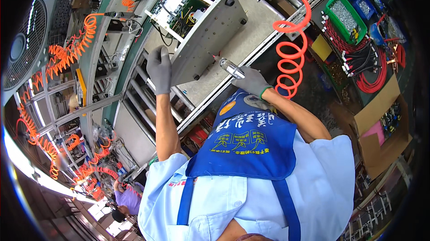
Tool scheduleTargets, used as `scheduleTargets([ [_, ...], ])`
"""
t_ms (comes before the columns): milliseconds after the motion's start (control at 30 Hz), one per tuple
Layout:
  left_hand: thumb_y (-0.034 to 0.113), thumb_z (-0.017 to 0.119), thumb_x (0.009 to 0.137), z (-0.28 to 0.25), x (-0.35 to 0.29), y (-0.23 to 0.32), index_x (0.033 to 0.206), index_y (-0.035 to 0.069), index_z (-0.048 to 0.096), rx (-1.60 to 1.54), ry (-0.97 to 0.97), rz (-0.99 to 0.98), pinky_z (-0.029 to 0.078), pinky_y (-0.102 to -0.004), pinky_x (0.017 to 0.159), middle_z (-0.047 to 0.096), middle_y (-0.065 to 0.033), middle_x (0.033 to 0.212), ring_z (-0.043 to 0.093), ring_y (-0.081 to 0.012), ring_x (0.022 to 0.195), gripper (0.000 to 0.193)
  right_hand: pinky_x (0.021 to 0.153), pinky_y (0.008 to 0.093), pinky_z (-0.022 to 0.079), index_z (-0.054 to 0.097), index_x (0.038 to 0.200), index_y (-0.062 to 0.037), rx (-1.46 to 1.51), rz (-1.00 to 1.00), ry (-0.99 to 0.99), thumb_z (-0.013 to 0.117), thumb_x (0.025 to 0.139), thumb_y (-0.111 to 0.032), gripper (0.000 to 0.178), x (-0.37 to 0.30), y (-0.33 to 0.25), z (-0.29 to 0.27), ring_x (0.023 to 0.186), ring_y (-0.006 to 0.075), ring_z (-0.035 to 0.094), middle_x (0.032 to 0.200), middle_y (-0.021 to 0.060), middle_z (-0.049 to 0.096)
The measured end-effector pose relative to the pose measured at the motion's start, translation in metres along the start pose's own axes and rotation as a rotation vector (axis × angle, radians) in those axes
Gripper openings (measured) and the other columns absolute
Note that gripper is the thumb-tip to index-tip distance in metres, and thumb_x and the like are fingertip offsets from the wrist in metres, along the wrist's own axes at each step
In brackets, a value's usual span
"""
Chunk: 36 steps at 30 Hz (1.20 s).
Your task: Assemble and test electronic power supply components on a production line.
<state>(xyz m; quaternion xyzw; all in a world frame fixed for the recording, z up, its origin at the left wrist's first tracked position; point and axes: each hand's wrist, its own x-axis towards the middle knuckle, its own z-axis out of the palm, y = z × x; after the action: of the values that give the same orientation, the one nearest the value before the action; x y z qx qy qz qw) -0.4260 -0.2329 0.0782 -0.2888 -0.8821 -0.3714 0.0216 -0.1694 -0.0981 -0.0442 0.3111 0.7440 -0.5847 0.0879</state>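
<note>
Grey-gloved, the right hand (pixel 251 82) is gripping a silver driver (pixel 230 67), hiding its handle; the left hand (pixel 159 70) is sitting beside the metal chassis (pixel 214 34) on a pale board (pixel 260 20), its grip unclear.

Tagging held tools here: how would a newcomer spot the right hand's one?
Find the large grey metal box, then the gloved right hand to its lower right. That hand holds the tool, set apart from the dull box by a shiny, tubular silver body.
</note>
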Motion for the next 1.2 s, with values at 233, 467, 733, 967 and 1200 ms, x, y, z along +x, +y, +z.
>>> scheduleTargets([
  [233, 0.034, 0.050, 0.100, 0.025, 0.000, -0.020, 0.095, 0.000, 0.070, 0.314, -0.231, 0.022, 0.048, -0.0445, 0.069, 0.065, -0.0244, 0.078, 0.064, -0.0394, 0.074, 0.040, 0.081, 0.0443, 0.052, 0.064, 0.104, -0.0034, 0.114, 0.071, 0.034, 0.070, 0.078, -0.038, 0.044, 0.007, -0.005, 0.017, 0.090, 0.0382, 0.067, 0.095, 0.0208, 0.069],
  [467, 0.034, 0.048, 0.100, 0.028, -0.001, -0.017, 0.083, 0.002, 0.068, 0.336, -0.171, 0.086, 0.045, -0.0477, 0.062, 0.062, -0.0241, 0.074, 0.062, -0.0410, 0.069, 0.041, 0.081, 0.0447, 0.052, 0.064, 0.103, -0.0037, 0.141, 0.045, 0.079, 0.071, 0.079, -0.039, 0.044, 0.001, -0.009, 0.020, 0.089, 0.0381, 0.067, 0.094, 0.0210, 0.069],
  [733, 0.039, 0.047, 0.102, 0.030, -0.002, -0.021, 0.075, 0.000, 0.061, 0.356, -0.141, 0.120, 0.042, -0.0467, 0.059, 0.058, -0.0226, 0.068, 0.056, -0.0417, 0.063, 0.049, 0.081, 0.0465, 0.052, 0.064, 0.105, -0.0052, 0.094, 0.035, 0.130, 0.069, 0.081, -0.039, 0.042, 0.001, -0.015, 0.028, 0.091, 0.0395, 0.066, 0.095, 0.0218, 0.068],
  [967, 0.036, 0.052, 0.099, 0.030, -0.001, -0.022, 0.067, 0.003, 0.057, 0.342, -0.100, 0.209, 0.041, -0.0457, 0.052, 0.054, -0.0183, 0.061, 0.055, -0.0378, 0.055, 0.047, 0.082, 0.0477, 0.051, 0.063, 0.105, -0.0049, 0.048, 0.055, 0.137, 0.068, 0.083, -0.039, 0.041, 0.006, -0.018, 0.029, 0.094, 0.0406, 0.066, 0.097, 0.0222, 0.069],
  [1200, 0.034, 0.050, 0.101, 0.028, -0.002, -0.017, 0.069, 0.001, 0.057, 0.332, -0.125, 0.196, 0.039, -0.0462, 0.054, 0.054, -0.0196, 0.062, 0.054, -0.0387, 0.055, 0.046, 0.083, 0.0480, 0.051, 0.062, 0.105, -0.0039, 0.051, 0.078, 0.144, 0.068, 0.083, -0.038, 0.041, 0.009, -0.021, 0.032, 0.094, 0.0413, 0.066, 0.097, 0.0228, 0.068],
])
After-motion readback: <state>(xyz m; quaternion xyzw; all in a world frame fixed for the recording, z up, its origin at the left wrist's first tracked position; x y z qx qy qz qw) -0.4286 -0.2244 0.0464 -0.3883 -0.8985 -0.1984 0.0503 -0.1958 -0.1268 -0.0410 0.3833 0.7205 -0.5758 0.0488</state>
